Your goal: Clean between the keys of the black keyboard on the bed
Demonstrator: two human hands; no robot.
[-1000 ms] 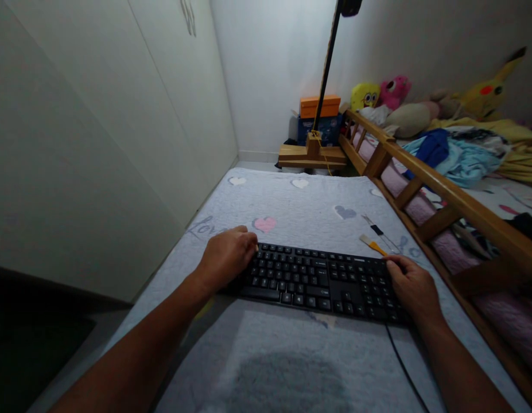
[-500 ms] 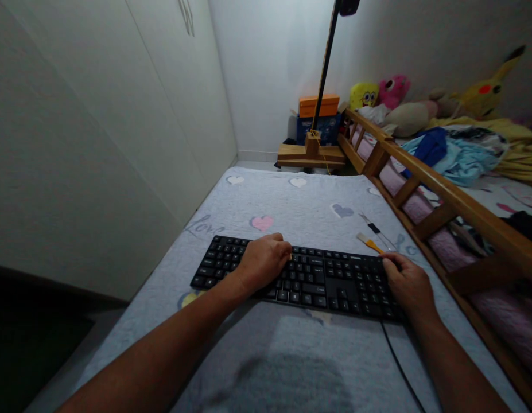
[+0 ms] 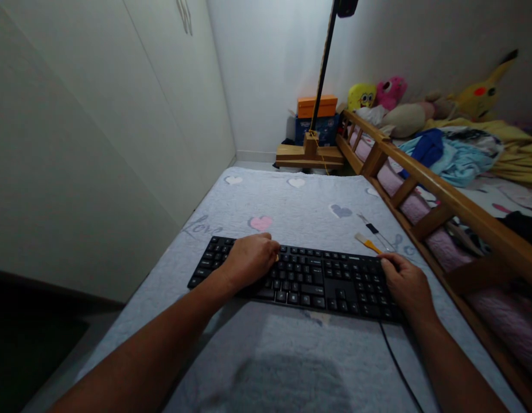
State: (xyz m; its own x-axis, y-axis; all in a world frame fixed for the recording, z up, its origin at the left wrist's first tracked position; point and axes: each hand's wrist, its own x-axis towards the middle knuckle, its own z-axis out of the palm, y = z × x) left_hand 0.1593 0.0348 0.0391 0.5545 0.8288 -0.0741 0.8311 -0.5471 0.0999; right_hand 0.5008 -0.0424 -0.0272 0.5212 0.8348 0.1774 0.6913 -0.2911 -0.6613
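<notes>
A black keyboard (image 3: 311, 276) lies on the heart-patterned cloth, its cable running out from the near edge. My left hand (image 3: 252, 261) is closed over the left-middle keys. A small pale yellowish bit shows at its fingertips, too little of it to name. At the other end, my right hand (image 3: 407, 282) grips the keyboard's right edge, thumb on top. Just beyond that hand lies a brush (image 3: 369, 244) with a yellow handle and pale bristles. Farther off rests a thin metal tool (image 3: 373, 229) with a black middle.
Along the right runs a wooden bed rail (image 3: 442, 192), with clothes and plush toys behind it. A white cabinet (image 3: 119, 126) stands at the left. Beyond the far edge are a wooden stand (image 3: 309, 152) with a black pole and an orange box (image 3: 316, 106).
My left hand has slid leftward over the keys, still closed. My right hand keeps its hold on the keyboard's edge. The whole view has shifted slightly.
</notes>
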